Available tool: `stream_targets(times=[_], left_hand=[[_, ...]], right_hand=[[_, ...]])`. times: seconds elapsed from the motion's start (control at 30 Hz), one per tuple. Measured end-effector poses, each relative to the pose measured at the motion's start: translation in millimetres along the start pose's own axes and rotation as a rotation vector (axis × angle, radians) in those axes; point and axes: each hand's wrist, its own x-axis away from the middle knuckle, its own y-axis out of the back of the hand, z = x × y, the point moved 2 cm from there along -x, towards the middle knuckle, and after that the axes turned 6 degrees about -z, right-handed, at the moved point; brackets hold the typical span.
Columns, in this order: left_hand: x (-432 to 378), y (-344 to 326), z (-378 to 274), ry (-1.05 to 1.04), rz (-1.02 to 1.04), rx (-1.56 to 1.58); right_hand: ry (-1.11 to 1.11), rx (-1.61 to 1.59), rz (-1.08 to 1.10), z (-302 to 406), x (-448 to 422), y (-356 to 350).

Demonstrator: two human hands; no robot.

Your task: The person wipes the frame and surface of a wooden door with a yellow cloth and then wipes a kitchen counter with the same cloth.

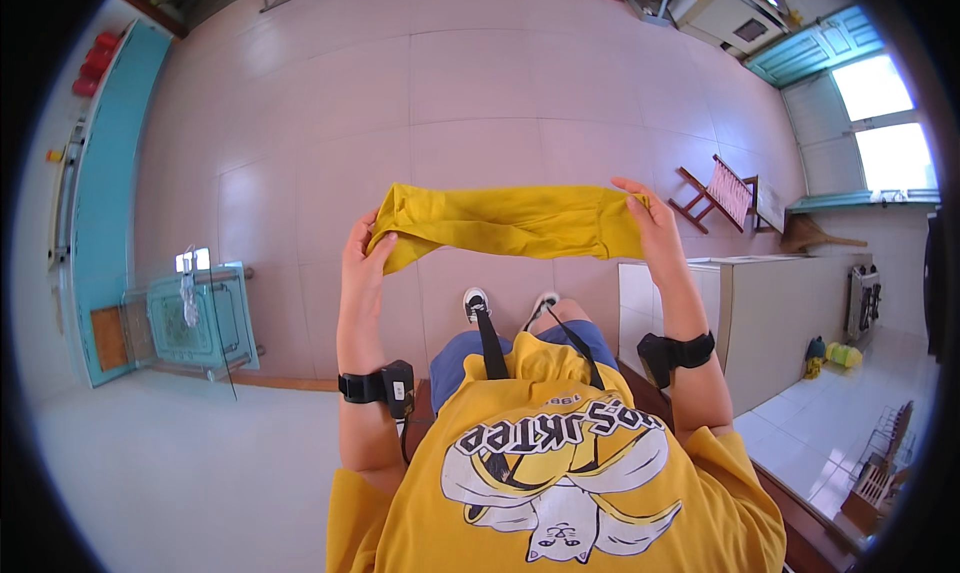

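Note:
A yellow folded cloth (510, 220), perhaps a garment, stretches level between my two hands in front of me, above the tiled floor. My left hand (369, 246) grips its left end, the thumb on the near side and the fingers behind. At the other end, my right hand (654, 224) pinches the cloth near its edge with the thumb, while a forefinger extends along the top. Creases run along the cloth's middle, and a seam crosses it near the right end. What lies inside the folds is hidden.
At left stand a glass-topped trolley table (199, 318) and a long turquoise cabinet (120, 168). A folding stool (724, 190) with a woven seat is at right, beyond a low partition (780, 325). Far right, a gas stove (862, 301) sits by the white-tiled area.

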Motion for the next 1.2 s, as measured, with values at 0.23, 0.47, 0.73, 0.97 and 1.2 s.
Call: stream_targets(times=[0.23,0.47,0.73,0.97,1.2], left_hand=[[-59,-49,0,0.119,-0.068,0.087],[-122,-142,14,-0.017,-0.032,-0.025],[-167,-374,-10,0.082,0.329,0.046],[-181,-559,6,0.274,0.762,-0.128],[-174,-714,70,0.37,1.179,-0.356]], right_hand=[[-0.07,0.004,-0.044,-2,-45,54],[0.079,-0.045,-0.216,-20,-91,159],[0.068,-0.179,-0.582,-67,-100,315],[-0.122,-0.504,-0.874,-121,-68,410],[-0.259,-0.584,-1.132,-160,-30,450]])
